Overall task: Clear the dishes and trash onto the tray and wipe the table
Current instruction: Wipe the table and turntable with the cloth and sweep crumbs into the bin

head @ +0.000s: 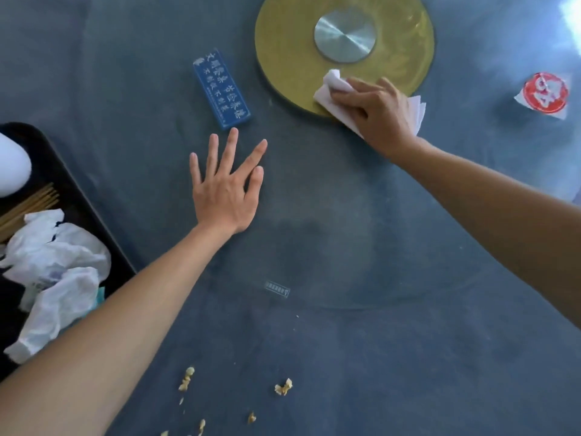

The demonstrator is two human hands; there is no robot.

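Observation:
My right hand [380, 108] presses a folded white napkin [338, 86] onto the glass turntable, at the near edge of the gold disc [289, 51] under the glass. Flat on the glass lies my left hand [228, 187], fingers spread and holding nothing, just below a blue sign block [221, 88]. At the left edge stands a black tray [78, 196] with crumpled white tissues [56, 265], wooden chopsticks [30, 206] and part of a white dish [11, 168]. Yellowish food crumbs [283, 387] are scattered on the blue-grey tablecloth near me.
A red and white table-number card [545, 94] stands at the far right. A silver hub [345, 34] sits in the middle of the gold disc. The glass turntable's rim [345, 306] curves across the cloth in front of me, with a small label [276, 289] on it.

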